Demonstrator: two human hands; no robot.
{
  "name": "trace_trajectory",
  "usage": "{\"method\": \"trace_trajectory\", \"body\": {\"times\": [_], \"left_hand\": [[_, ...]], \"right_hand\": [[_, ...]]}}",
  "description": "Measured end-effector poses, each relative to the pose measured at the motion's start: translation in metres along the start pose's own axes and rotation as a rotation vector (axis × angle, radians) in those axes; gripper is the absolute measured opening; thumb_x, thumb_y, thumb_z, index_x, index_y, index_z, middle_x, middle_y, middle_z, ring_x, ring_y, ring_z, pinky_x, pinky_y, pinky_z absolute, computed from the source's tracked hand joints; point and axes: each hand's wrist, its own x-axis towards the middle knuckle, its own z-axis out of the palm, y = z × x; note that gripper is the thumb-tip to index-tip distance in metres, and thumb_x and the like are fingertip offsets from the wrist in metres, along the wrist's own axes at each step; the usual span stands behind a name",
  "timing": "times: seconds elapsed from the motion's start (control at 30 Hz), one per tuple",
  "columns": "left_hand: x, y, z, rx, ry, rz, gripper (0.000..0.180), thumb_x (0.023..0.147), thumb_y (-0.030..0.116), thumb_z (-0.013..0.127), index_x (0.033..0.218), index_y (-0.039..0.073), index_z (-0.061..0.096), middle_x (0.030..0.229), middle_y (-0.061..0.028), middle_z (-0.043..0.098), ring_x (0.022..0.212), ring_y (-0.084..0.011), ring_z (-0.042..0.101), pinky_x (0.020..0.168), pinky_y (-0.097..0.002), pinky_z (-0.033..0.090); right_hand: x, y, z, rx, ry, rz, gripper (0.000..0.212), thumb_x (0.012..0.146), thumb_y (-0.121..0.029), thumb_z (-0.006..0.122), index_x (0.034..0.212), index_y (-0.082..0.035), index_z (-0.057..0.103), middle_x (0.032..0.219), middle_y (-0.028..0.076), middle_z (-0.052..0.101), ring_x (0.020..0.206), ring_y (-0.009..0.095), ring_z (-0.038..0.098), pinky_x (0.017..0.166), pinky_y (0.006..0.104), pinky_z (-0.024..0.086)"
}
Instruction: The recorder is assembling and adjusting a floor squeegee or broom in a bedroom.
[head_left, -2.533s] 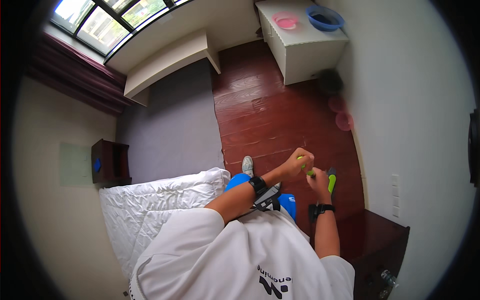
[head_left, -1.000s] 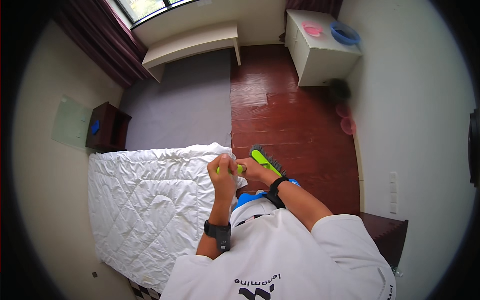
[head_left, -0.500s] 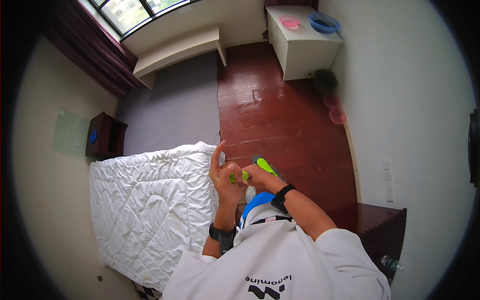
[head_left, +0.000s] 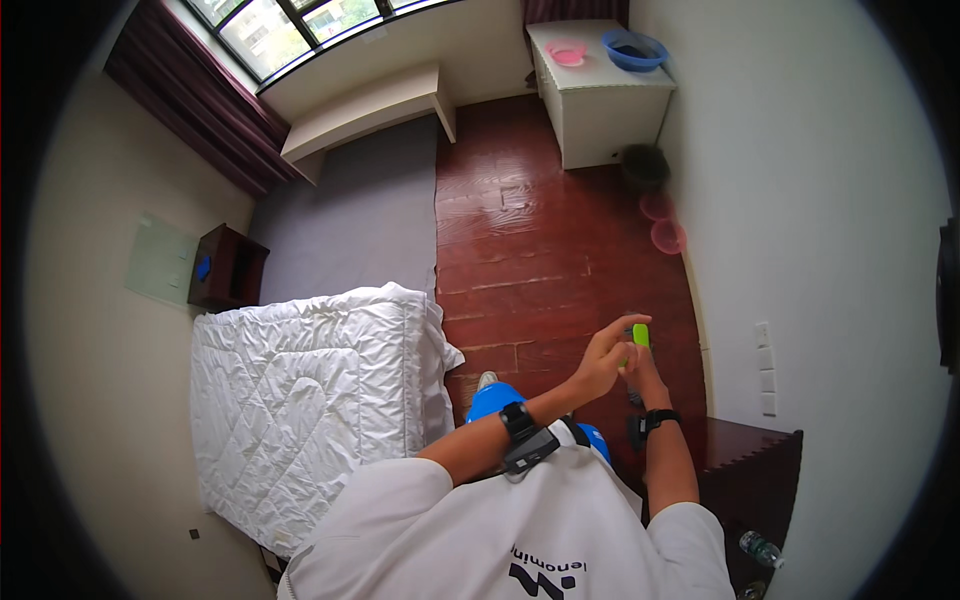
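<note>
In front of my body, over the red-brown floor, both hands meet at a lime-green and grey handled tool [head_left: 641, 336]. It is small in view and mostly covered by fingers, so its exact kind is hard to make out. My right hand [head_left: 645, 372] is closed round it from below. From the left reaches my left hand [head_left: 600, 360], its index finger stretched across the tool's top and its thumb and other fingers bent against the green part. A little grey shows beneath the hands.
A bed with a white quilt [head_left: 310, 400] stands at my left. Against the right wall is a dark wooden cabinet [head_left: 755, 450] with a plastic bottle [head_left: 761, 549]. Farther off are a white cabinet [head_left: 610, 125] bearing basins, a dark bin [head_left: 645, 166], and a low pale bench [head_left: 365, 112].
Both hands have swung to the right, away from the bed, with the green tool between them. The tool now points up and shows less of its grey part.
</note>
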Motion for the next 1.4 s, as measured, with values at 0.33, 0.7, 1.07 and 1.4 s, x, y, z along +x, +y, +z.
{"method": "trace_trajectory", "body": {"times": [0.33, 0.7, 1.07, 1.4], "left_hand": [[0.065, -0.036, 0.078, 0.144, -0.149, 0.037, 0.031, 0.092, 0.016, 0.039, 0.084, -0.004, 0.062, 0.064, -0.0053, 0.055, 0.063, -0.0111, 0.053, 0.062, -0.0279, 0.042], [0.045, -0.026, 0.051, 0.156, 0.005, 0.032, 0.042, 0.096, 0.023, 0.038, 0.066, -0.002, 0.055, 0.061, -0.006, 0.054, 0.059, -0.0131, 0.051, 0.058, -0.0289, 0.041], [-0.054, -0.007, 0.011, 0.286, 0.041, 0.081, 0.025, 0.083, 0.015, 0.05, 0.067, -0.004, 0.054, 0.058, -0.0114, 0.053, 0.055, -0.0149, 0.052, 0.056, -0.0326, 0.043], [-0.149, 0.075, -0.07, 0.461, 0.206, 0.254, 0.023, 0.082, 0.018, 0.054, 0.072, -0.002, 0.059, 0.059, -0.0124, 0.056, 0.054, -0.0216, 0.056, 0.055, -0.0331, 0.044]], "right_hand": [[-0.009, 0.046, -0.058, -0.061, 0.313, 0.13, 0.02, 0.08, -0.005, 0.062, 0.099, 0.001, 0.057, 0.081, 0.019, 0.065, 0.077, 0.032, 0.067, 0.063, 0.0384, 0.05], [0.004, 0.047, -0.013, 0.148, 0.58, -0.067, 0.015, 0.08, -0.015, 0.065, 0.086, -0.001, 0.064, 0.068, 0.015, 0.062, 0.061, 0.026, 0.063, 0.055, 0.0351, 0.046], [-0.041, 0.009, 0.054, -0.134, 0.542, -0.164, 0.023, 0.081, -0.024, 0.063, 0.071, -0.006, 0.052, 0.063, 0.014, 0.057, 0.057, 0.035, 0.059, 0.049, 0.0406, 0.043], [-0.056, -0.061, 0.186, -0.168, 0.227, -0.223, 0.013, 0.079, -0.019, 0.064, 0.078, -0.007, 0.059, 0.066, 0.012, 0.06, 0.063, 0.036, 0.061, 0.055, 0.0394, 0.049]]}}
